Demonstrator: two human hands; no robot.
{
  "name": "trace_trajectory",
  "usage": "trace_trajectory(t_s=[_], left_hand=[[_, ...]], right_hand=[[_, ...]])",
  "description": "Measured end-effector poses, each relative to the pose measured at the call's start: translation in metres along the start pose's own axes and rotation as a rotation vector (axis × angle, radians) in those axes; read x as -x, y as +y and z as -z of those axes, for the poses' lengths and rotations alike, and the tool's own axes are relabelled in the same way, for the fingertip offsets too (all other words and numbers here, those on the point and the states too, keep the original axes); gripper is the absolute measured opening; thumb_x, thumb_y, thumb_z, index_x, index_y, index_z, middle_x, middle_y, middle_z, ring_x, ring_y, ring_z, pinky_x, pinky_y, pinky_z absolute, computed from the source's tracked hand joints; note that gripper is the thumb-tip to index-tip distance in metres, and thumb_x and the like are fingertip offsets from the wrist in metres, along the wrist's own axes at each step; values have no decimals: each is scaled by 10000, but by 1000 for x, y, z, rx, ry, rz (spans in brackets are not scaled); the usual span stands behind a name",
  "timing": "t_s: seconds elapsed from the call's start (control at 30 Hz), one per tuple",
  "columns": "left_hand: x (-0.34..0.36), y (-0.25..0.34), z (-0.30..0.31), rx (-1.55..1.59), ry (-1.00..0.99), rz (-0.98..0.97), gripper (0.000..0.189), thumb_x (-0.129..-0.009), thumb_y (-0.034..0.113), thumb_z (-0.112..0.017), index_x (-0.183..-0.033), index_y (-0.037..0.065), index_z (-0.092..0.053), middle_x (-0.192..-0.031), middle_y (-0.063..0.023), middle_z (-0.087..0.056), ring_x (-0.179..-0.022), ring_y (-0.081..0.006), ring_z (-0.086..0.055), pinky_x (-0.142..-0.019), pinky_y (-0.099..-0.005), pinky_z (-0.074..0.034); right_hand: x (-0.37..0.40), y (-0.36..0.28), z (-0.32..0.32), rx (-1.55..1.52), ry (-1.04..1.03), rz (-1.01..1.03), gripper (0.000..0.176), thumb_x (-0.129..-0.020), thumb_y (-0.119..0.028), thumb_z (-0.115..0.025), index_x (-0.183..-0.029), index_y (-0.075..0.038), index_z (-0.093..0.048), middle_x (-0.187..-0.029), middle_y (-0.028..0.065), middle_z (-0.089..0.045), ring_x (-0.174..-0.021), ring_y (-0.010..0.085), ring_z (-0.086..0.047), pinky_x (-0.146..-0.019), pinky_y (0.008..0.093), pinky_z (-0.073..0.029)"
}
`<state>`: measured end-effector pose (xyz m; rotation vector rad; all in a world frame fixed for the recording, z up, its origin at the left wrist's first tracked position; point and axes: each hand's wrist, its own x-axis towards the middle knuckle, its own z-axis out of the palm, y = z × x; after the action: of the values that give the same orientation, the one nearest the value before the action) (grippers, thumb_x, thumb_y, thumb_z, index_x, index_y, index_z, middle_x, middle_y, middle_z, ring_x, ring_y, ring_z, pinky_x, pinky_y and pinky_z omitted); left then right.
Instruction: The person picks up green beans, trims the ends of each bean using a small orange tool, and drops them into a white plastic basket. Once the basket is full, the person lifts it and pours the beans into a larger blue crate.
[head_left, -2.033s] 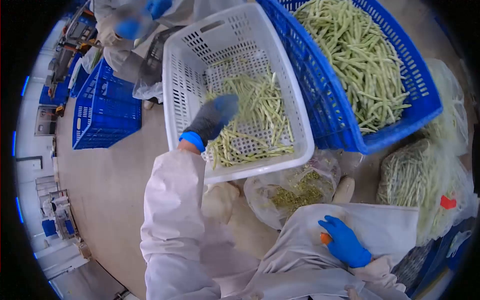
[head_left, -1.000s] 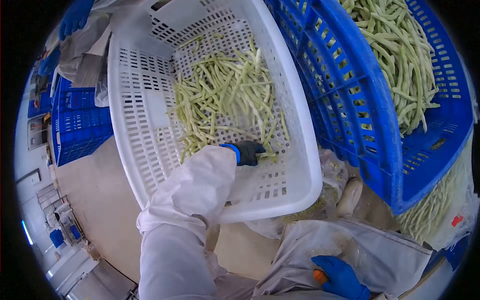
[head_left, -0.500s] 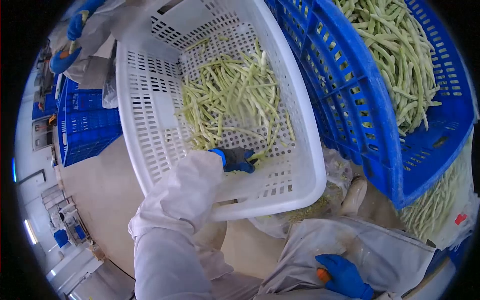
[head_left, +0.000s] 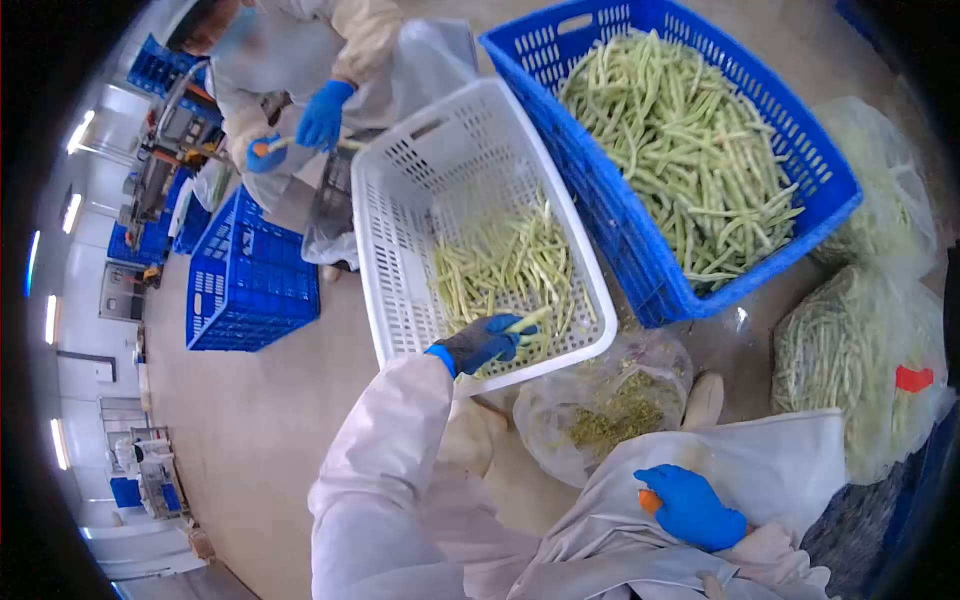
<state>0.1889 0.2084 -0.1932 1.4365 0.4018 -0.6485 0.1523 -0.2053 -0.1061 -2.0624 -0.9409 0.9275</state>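
Left hand [head_left: 483, 343] now nearer white basket rim [head_left: 566, 357], grip around beans [head_left: 528, 322]; right hand [head_left: 690, 507] around orange handle [head_left: 650, 500]; beige floor [head_left: 260, 420], blue crate [head_left: 250, 285].

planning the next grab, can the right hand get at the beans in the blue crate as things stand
Probably yes: the blue crate is open-topped, its green beans uncovered; but the right hand grips an orange object.

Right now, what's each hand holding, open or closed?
Left hand: closed on a few beans at the white basket.
Right hand: closed around a small orange object.
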Motion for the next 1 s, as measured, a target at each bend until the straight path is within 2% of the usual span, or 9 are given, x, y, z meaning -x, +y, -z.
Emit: trace_trajectory(t_s=[0.17,0.23,0.3,0.47,0.57,0.63,0.83,0.97,1.0], left_hand=[[75,80,-28,45,-29,-182,459,-856,132,-581,-1266,-23,-446,-1147,-113,-554,-809,-147,-541,-744,-276,-463],[98,101,-49,329,-92,-254,474,-851,134,-582,-1271,-30,-436,-1155,-146,-537,-816,-164,-549,-755,-292,-466],[119,116,-74,353,-164,-328,479,-837,165,-598,-1251,-20,-441,-1097,-146,-535,-771,-166,-543,-719,-293,-463],[170,136,-151,558,-348,-355,443,-772,226,-651,-1128,29,-475,-935,-100,-511,-613,-138,-460,-569,-266,-394],[185,125,-184,688,-481,-352,356,-804,231,-609,-1092,64,-484,-834,-92,-500,-549,-130,-432,-507,-266,-367],[195,116,-208,733,-461,-351,360,-829,235,-584,-1130,65,-481,-790,-86,-490,-531,-125,-422,-494,-272,-364],[207,93,-248,763,-446,-381,381,-903,311,-493,-1166,36,-469,-762,-56,-505,-505,-84,-405,-469,-226,-340],[215,81,-260,462,-227,-444,393,-877,278,-568,-1190,56,-484,-780,-10,-553,-566,-53,-445,-498,-192,-354],[219,80,-271,140,19,-538,400,-850,227,-606,-1192,55,-490,-852,-20,-583,-626,-52,-480,-533,-192,-381]], right_hand=[[7,8,-8,-74,110,43,323,-819,-151,-587,-1121,-44,-551,-1045,181,-587,-943,338,-569,-783,422,-466],[3,4,-7,-157,187,38,341,-820,-154,-602,-1140,-50,-546,-1056,174,-584,-956,321,-574,-788,412,-468],[-7,-8,7,-426,454,160,400,-830,-151,-626,-1199,-42,-515,-1124,160,-560,-1017,288,-559,-838,378,-453],[-10,-99,85,-167,932,608,549,-829,-123,-645,-1313,-22,-407,-1219,148,-517,-1123,276,-489,-929,350,-397],[-3,-130,98,-502,617,708,576,-839,-146,-642,-1337,-29,-378,-1214,123,-522,-1134,243,-484,-935,356,-396],[1,-141,99,-596,246,558,556,-857,-164,-629,-1341,-42,-384,-1200,102,-530,-1100,193,-499,-915,336,-412],[10,-139,81,-520,362,501,250,-872,-138,-598,-1075,8,-603,-904,76,-639,-809,118,-567,-729,280,-471],[17,-130,69,-454,381,461,265,-873,-146,-589,-1087,9,-592,-916,104,-637,-801,142,-582,-718,290,-475],[20,-131,67,-448,376,421,270,-873,-152,-585,-1089,10,-588,-914,111,-636,-796,154,-587,-707,292,-479]])
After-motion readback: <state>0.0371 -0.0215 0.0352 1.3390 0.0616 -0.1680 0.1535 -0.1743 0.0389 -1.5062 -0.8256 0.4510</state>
